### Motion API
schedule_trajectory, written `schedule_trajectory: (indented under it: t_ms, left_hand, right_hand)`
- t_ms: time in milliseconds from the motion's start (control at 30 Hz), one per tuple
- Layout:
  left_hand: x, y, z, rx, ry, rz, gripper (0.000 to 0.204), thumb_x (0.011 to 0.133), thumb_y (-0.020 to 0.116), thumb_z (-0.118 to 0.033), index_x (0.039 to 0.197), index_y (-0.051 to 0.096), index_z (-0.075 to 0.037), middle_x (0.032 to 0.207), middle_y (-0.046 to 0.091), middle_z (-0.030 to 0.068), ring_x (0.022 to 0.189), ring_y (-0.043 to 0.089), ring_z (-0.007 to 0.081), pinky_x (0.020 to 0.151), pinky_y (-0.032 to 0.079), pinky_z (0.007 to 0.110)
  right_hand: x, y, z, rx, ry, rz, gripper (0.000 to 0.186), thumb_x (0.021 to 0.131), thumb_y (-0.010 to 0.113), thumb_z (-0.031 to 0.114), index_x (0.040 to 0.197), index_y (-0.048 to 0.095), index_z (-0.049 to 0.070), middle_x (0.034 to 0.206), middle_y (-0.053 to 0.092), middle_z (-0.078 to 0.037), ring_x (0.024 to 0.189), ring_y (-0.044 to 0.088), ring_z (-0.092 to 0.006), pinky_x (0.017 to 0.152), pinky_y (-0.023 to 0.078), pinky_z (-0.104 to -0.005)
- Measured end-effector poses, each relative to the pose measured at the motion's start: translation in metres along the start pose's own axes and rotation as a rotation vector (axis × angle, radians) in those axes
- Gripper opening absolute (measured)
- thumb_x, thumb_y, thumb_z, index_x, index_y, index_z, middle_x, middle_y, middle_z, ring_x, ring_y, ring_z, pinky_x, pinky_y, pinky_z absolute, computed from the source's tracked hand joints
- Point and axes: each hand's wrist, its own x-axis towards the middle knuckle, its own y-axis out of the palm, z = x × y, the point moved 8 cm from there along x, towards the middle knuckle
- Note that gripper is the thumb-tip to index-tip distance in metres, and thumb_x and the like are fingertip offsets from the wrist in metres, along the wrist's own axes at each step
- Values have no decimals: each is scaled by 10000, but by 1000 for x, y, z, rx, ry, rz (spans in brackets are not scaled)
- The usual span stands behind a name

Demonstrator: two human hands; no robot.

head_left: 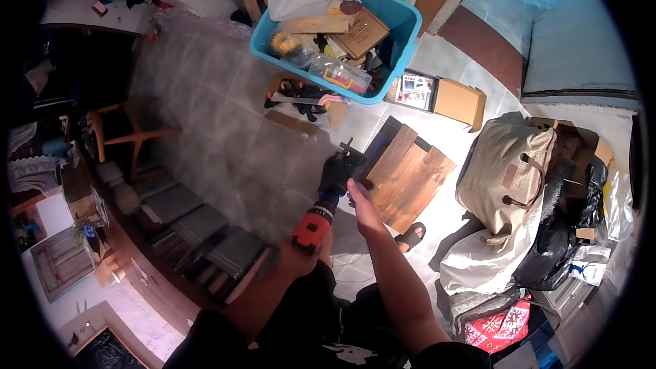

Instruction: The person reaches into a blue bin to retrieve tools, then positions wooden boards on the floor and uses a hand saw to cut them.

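Observation:
My left hand [309,254] is shut on the handle of a cordless drill [326,199] with a red base and black body; the drill points away from me over the tiled floor. My right hand [361,203] reaches forward to the drill's black front end, right at the near corner of a brown wooden slat panel [410,174] lying flat on the floor. Its fingers are hidden behind the drill, so I cannot tell whether they grip the drill or the panel.
A blue plastic bin [403,31] full of tools, wood and a white bag stands beyond. A cardboard box [459,101] and a framed picture [414,90] lie near it. A beige bag [509,171], black bags and cloth pile up on the right. A black sandal [412,235] lies below the panel; a wooden stool [123,133] stands left.

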Motion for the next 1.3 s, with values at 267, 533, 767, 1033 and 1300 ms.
schedule_trajectory:
  t_ms: [267, 533, 767, 1033, 1300]
  left_hand:
    - [-42, 1, -106, -501, -152, 56, 92, 931, 635, -31, 1021, 621, -26, 893, 687, 71, 689, 647, 125, 620, 521, 294]
    - [-134, -7, -226, -886, 57, -124, 245, 962, 603, -11, 1200, 547, -30, 985, 686, 141, 739, 680, 188, 641, 564, 325]
    - [-203, -15, -271, -1001, 156, -210, 329, 958, 696, -138, 1262, 605, -49, 1140, 708, 165, 901, 677, 180, 767, 564, 342]
    - [-233, -93, -281, -1016, 80, -391, 289, 885, 676, -33, 1162, 599, -11, 1029, 730, 159, 708, 661, 145, 649, 549, 287]
    - [-264, -210, -193, -1067, 87, -594, 304, 880, 746, -48, 1148, 607, -15, 1054, 717, 168, 736, 665, 159, 678, 574, 327]
  right_hand:
    - [-58, -34, 47, 38, -390, 180, 539, 1016, 626, 451, 1332, 583, 16, 1225, 633, -64, 1185, 534, -160, 1047, 401, -322]
    - [-251, -43, 170, -212, -618, 286, 225, 953, 754, 198, 978, 581, 56, 782, 592, 39, 698, 546, -58, 652, 464, -239]
    - [-380, -24, 230, -525, -940, 214, 359, 857, 840, 309, 888, 671, -6, 707, 614, -11, 672, 523, -97, 637, 464, -294]
    - [-394, 56, 236, -747, -866, 188, 474, 849, 826, 398, 863, 674, -51, 676, 612, -51, 647, 511, -136, 629, 461, -338]
    - [-356, 235, 186, -682, -791, 472, 407, 855, 833, 367, 884, 675, -7, 705, 591, 29, 644, 474, -78, 589, 409, -277]
